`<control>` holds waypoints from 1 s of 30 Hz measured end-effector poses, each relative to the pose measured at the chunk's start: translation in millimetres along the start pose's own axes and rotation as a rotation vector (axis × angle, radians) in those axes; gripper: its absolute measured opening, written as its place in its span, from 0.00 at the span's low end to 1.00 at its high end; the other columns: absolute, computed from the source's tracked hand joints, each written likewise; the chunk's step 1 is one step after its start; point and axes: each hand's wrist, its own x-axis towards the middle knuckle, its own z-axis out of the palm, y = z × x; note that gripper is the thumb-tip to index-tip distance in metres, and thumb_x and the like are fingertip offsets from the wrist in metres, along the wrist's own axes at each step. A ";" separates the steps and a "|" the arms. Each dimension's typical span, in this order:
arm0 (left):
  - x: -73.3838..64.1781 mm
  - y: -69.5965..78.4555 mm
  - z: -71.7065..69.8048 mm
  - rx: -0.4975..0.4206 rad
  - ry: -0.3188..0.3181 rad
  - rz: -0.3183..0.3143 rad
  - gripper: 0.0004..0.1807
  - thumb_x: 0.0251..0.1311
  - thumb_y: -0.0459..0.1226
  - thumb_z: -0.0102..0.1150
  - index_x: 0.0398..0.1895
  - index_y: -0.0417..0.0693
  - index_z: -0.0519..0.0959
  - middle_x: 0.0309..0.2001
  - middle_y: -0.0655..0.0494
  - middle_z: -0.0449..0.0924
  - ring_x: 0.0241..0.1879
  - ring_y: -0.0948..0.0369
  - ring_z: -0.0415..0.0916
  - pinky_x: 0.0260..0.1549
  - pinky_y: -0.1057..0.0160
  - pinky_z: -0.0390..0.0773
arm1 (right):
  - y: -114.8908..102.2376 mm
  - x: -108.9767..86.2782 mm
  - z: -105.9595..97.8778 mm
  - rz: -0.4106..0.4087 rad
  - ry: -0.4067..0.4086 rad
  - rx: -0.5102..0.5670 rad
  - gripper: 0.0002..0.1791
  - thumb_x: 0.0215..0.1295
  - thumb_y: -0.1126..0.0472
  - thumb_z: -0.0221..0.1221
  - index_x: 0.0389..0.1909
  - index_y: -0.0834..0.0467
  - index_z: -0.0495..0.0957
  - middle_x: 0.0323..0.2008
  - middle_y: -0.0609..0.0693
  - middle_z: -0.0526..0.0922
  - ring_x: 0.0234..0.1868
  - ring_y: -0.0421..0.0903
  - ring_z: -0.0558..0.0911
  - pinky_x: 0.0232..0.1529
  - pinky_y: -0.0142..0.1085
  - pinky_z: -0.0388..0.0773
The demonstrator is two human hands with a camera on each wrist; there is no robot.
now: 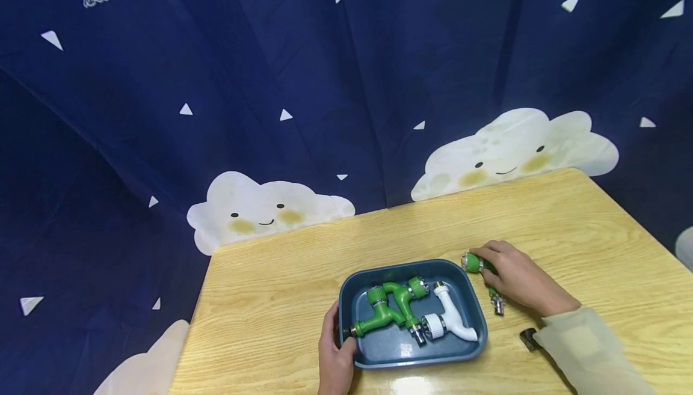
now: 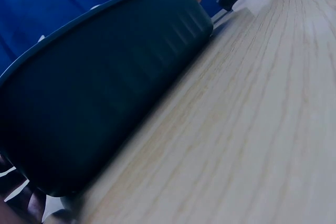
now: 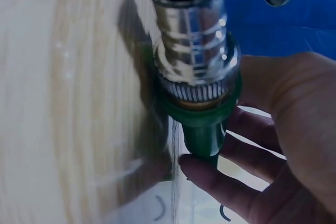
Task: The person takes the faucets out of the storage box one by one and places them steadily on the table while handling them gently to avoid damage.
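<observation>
In the head view, a dark blue plastic tray (image 1: 379, 352) stands on the table. Inside it lie a green faucet (image 1: 381, 317), a second green faucet (image 1: 404, 300) and a white faucet (image 1: 452, 315). My left hand (image 1: 337, 353) holds the tray's left end, thumb at the near corner; the left wrist view is mostly filled by the tray's outer wall (image 2: 105, 77). Right of the tray, my right hand (image 1: 514, 275) grips another green faucet (image 1: 473, 263). Its ribbed metal nozzle (image 3: 191, 35) faces the right wrist camera, with fingers around the green body.
The light wood table (image 1: 260, 323) extends left and right of the tray. A dark blue curtain (image 1: 271, 82) with white clouds and triangles hangs along the table's far edge. A small black object (image 1: 528, 339) is at the right sleeve's cuff.
</observation>
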 end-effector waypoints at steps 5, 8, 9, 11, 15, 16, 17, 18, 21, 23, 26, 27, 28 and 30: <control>-0.3 -0.4 0.6 -0.004 0.006 0.009 0.41 0.46 0.24 0.50 0.72 0.46 0.71 0.70 0.47 0.75 0.70 0.54 0.69 0.63 0.80 0.63 | -0.1 -0.5 0.3 0.003 0.000 -0.001 0.25 0.63 0.65 0.64 0.62 0.65 0.79 0.52 0.62 0.84 0.52 0.59 0.84 0.53 0.56 0.82; -0.4 -0.5 0.7 -0.008 0.006 0.014 0.41 0.46 0.24 0.50 0.72 0.46 0.71 0.70 0.47 0.75 0.69 0.55 0.69 0.62 0.80 0.63 | 0.2 -0.6 0.9 0.003 0.003 0.000 0.25 0.63 0.66 0.64 0.63 0.66 0.79 0.53 0.63 0.83 0.52 0.59 0.84 0.54 0.56 0.82; -0.4 -0.5 0.7 -0.010 0.005 0.015 0.41 0.46 0.24 0.50 0.72 0.45 0.71 0.70 0.47 0.75 0.69 0.55 0.69 0.62 0.80 0.63 | 0.4 -0.7 1.3 0.003 0.004 0.001 0.26 0.63 0.66 0.64 0.63 0.66 0.79 0.53 0.63 0.83 0.52 0.60 0.84 0.54 0.57 0.82; -0.4 -0.2 0.5 -0.009 0.002 0.013 0.41 0.46 0.24 0.50 0.72 0.46 0.71 0.70 0.47 0.75 0.70 0.54 0.69 0.62 0.80 0.63 | 0.5 -0.7 1.8 0.003 0.007 0.003 0.26 0.63 0.66 0.64 0.63 0.66 0.79 0.53 0.63 0.83 0.53 0.60 0.84 0.54 0.57 0.82; -0.5 0.3 0.3 -0.005 -0.001 0.016 0.41 0.46 0.25 0.50 0.72 0.46 0.71 0.71 0.47 0.75 0.70 0.52 0.69 0.62 0.80 0.64 | 0.7 -0.5 2.6 0.009 0.007 0.013 0.26 0.63 0.65 0.64 0.63 0.66 0.78 0.54 0.64 0.83 0.54 0.61 0.83 0.55 0.58 0.81; -0.4 0.4 0.3 -0.004 -0.001 0.016 0.41 0.46 0.25 0.50 0.72 0.46 0.71 0.71 0.47 0.75 0.70 0.52 0.69 0.62 0.80 0.64 | 0.7 -0.4 2.4 0.013 0.005 0.018 0.26 0.63 0.65 0.64 0.63 0.66 0.78 0.54 0.64 0.83 0.54 0.61 0.83 0.55 0.58 0.81; -0.4 0.5 0.2 -0.004 -0.001 0.017 0.41 0.46 0.25 0.50 0.72 0.46 0.70 0.71 0.47 0.75 0.70 0.52 0.69 0.62 0.80 0.64 | 0.8 -0.3 2.1 0.019 0.001 0.026 0.26 0.64 0.65 0.64 0.64 0.66 0.78 0.54 0.64 0.83 0.54 0.61 0.83 0.55 0.58 0.81; -0.3 0.5 0.3 -0.001 -0.001 0.017 0.41 0.46 0.25 0.50 0.72 0.46 0.70 0.71 0.47 0.75 0.70 0.52 0.69 0.62 0.80 0.64 | 0.9 -0.3 1.9 0.023 -0.002 0.033 0.26 0.64 0.65 0.64 0.64 0.66 0.78 0.54 0.64 0.83 0.54 0.61 0.83 0.55 0.58 0.81; -0.1 0.7 0.1 0.003 -0.002 0.017 0.42 0.46 0.24 0.50 0.72 0.46 0.70 0.71 0.47 0.74 0.71 0.52 0.68 0.62 0.80 0.64 | 1.2 -0.1 1.5 0.036 -0.013 0.057 0.26 0.65 0.65 0.63 0.64 0.66 0.77 0.54 0.63 0.83 0.54 0.61 0.83 0.55 0.58 0.81; -0.1 0.9 -0.1 0.006 -0.004 0.012 0.42 0.46 0.25 0.51 0.72 0.46 0.70 0.71 0.47 0.74 0.71 0.51 0.68 0.62 0.80 0.63 | 1.1 -0.2 0.9 0.042 -0.020 0.070 0.26 0.65 0.65 0.63 0.64 0.66 0.77 0.54 0.63 0.83 0.54 0.61 0.83 0.55 0.59 0.80; -0.3 1.4 -0.4 0.011 -0.006 -0.001 0.42 0.45 0.25 0.51 0.73 0.45 0.69 0.72 0.47 0.73 0.73 0.50 0.67 0.62 0.80 0.63 | 0.9 -0.2 0.8 0.043 -0.027 0.079 0.26 0.65 0.66 0.63 0.65 0.66 0.77 0.54 0.62 0.83 0.54 0.61 0.83 0.55 0.59 0.81; -0.3 1.5 -0.4 0.014 -0.007 -0.006 0.42 0.45 0.25 0.52 0.73 0.45 0.69 0.73 0.47 0.73 0.74 0.50 0.66 0.62 0.80 0.62 | 0.6 -0.4 0.6 0.043 -0.028 0.081 0.26 0.65 0.66 0.63 0.65 0.66 0.77 0.54 0.63 0.83 0.54 0.61 0.83 0.55 0.59 0.81; -0.3 1.5 -0.4 0.014 -0.008 -0.009 0.42 0.46 0.25 0.52 0.73 0.45 0.69 0.73 0.46 0.72 0.74 0.49 0.66 0.62 0.81 0.62 | 0.3 -0.6 0.5 0.044 -0.029 0.081 0.26 0.65 0.66 0.63 0.65 0.66 0.77 0.54 0.63 0.83 0.54 0.61 0.83 0.55 0.59 0.81; -0.3 1.4 -0.3 0.013 -0.009 -0.010 0.42 0.46 0.25 0.52 0.73 0.45 0.69 0.73 0.46 0.72 0.75 0.49 0.66 0.62 0.80 0.62 | -0.1 -1.0 0.9 0.039 -0.030 0.078 0.27 0.65 0.66 0.63 0.65 0.66 0.77 0.55 0.63 0.83 0.54 0.61 0.83 0.55 0.59 0.81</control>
